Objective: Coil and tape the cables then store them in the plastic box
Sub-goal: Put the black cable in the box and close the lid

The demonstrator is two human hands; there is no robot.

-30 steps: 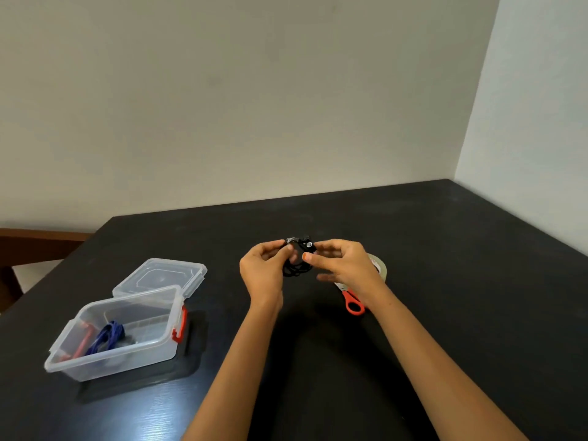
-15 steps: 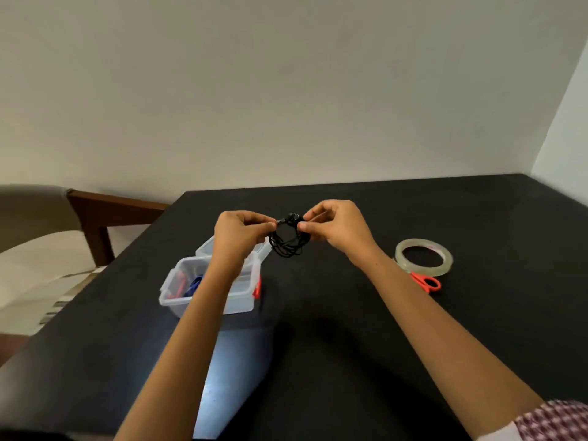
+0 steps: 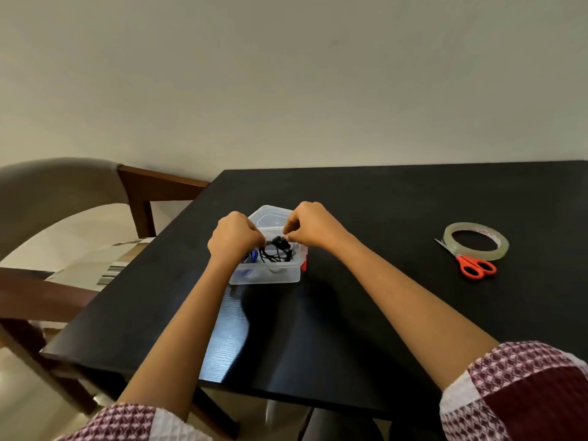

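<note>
Both hands are up over the clear plastic box (image 3: 266,275), out at 12 o'clock from you on the black worktop (image 3: 381,297); your left hand (image 3: 234,238) has its fingers (image 3: 256,237) curled in and pinching one side of the black cable coil (image 3: 276,251); your right hand (image 3: 313,229) pinches the other side, fingertips bunched tight on the top of the bundle; the coil hangs between the two hands, its loops down inside the open box; whether it touches the box floor, you can't tell from here. A blue cable (image 3: 253,256) already lies in the box at 9 o'clock of the black one, half hidden by your left wrist; a red latch (image 3: 304,265) shows on the box's 3 o'clock end; the clear lid (image 3: 270,216) sits just beyond at 12 o'clock. Well apart at 3 o'clock lies the clear tape roll (image 3: 502,246); the orange-handled scissors (image 3: 475,268) rest at its 6 o'clock, blades against the roll. A wooden chair (image 3: 152,186) stands off the worktop at 10 o'clock.
</note>
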